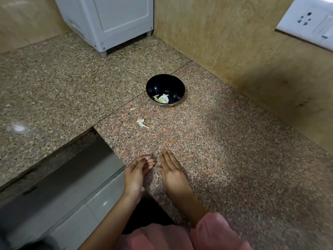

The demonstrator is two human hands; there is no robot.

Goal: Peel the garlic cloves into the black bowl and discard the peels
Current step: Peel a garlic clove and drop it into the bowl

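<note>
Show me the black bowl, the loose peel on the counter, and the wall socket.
black bowl (158,85): head view, dark inner wall.
loose peel (141,121): head view, pale wide end.
wall socket (304,17): head view, white faceplate.

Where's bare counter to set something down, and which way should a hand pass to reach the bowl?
Widest bare patch: the counter right of the black bowl, bordered by the wall. Another lies left of the bowl, in front of the white appliance. Crowded: two peels lie at the bowl's near-left side, so pass right of them.
</note>
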